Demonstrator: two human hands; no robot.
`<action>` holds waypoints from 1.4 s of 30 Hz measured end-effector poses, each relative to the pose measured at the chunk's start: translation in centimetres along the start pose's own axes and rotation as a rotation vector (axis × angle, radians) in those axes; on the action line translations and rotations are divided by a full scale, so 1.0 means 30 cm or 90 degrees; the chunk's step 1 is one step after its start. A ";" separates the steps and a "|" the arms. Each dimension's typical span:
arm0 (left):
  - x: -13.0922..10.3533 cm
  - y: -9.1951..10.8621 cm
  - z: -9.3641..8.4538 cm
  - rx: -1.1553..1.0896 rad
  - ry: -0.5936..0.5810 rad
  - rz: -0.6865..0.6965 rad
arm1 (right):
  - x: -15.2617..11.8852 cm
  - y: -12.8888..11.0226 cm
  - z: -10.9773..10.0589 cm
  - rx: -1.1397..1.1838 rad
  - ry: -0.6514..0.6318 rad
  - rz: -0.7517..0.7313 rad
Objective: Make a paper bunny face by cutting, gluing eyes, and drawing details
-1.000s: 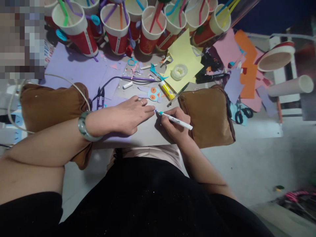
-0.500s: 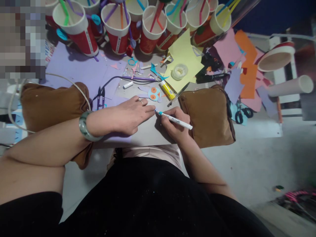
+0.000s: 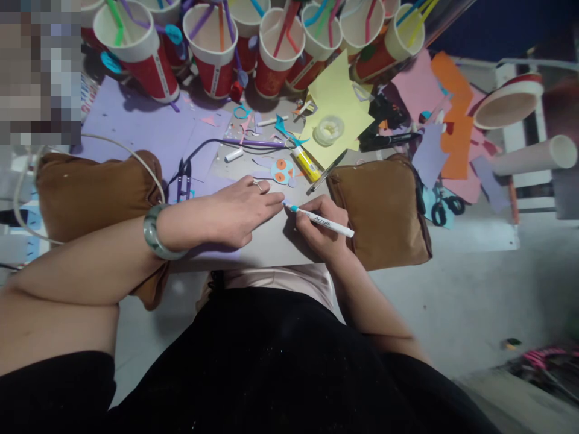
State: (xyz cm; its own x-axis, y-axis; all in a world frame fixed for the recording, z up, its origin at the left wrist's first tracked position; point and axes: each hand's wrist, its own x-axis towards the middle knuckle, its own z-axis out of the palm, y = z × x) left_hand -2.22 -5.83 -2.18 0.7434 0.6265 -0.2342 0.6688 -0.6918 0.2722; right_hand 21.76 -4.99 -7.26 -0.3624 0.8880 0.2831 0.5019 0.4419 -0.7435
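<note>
My right hand (image 3: 323,226) is closed round a white marker (image 3: 332,226) with a blue collar. The marker's tip meets a small purplish piece (image 3: 286,203) at the fingertips of my left hand (image 3: 239,211). That hand lies palm down on the grey table (image 3: 271,247), fingers extended, wearing a ring. Just beyond the hands lies a light blue paper figure (image 3: 283,172) with orange round eyes. A yellow glue stick (image 3: 306,164) is to the right of the figure, and a white cap (image 3: 234,155) to its left.
Brown cushions (image 3: 382,211) (image 3: 97,193) flank the hands. Red-and-white cups (image 3: 212,72) with straws line the back. Yellow paper (image 3: 328,90) holds a small clear dish (image 3: 329,131). Purple-handled snips (image 3: 183,181) lie left; black-handled scissors (image 3: 446,208) and coloured paper scraps (image 3: 455,144) lie right.
</note>
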 end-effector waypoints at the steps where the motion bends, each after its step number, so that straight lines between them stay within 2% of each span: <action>1: 0.000 0.002 -0.001 0.007 -0.003 0.000 | 0.000 0.001 0.000 -0.008 0.000 0.003; 8: 0.003 0.000 0.009 -0.004 0.019 0.005 | -0.003 0.006 0.003 -0.045 0.012 -0.008; 15: 0.007 -0.036 -0.007 -0.010 0.029 0.009 | -0.001 0.011 0.005 -0.057 0.029 -0.036; 19: 0.013 -0.051 -0.011 0.026 0.065 0.000 | -0.001 0.013 0.006 -0.039 0.033 -0.052; 24: 0.021 -0.059 0.016 0.070 0.119 -0.040 | 0.000 0.013 0.008 -0.044 0.027 -0.049; 30: 0.027 -0.072 0.058 0.049 0.167 -0.028 | 0.001 0.015 0.008 -0.025 0.037 -0.073; 37: 0.026 -0.071 0.061 0.077 0.156 -0.040 | 0.001 0.013 0.006 -0.043 0.024 -0.043; 42: 0.027 -0.061 0.064 0.080 0.164 -0.051 | 0.001 0.012 0.007 -0.030 0.032 -0.062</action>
State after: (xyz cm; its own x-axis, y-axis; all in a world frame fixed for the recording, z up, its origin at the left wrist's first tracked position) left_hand -2.84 -4.74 -4.66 0.6721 0.7405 -0.0009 0.7331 -0.6652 0.1416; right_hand 21.76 -4.82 -7.65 -0.3724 0.8451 0.3834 0.5032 0.5310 -0.6818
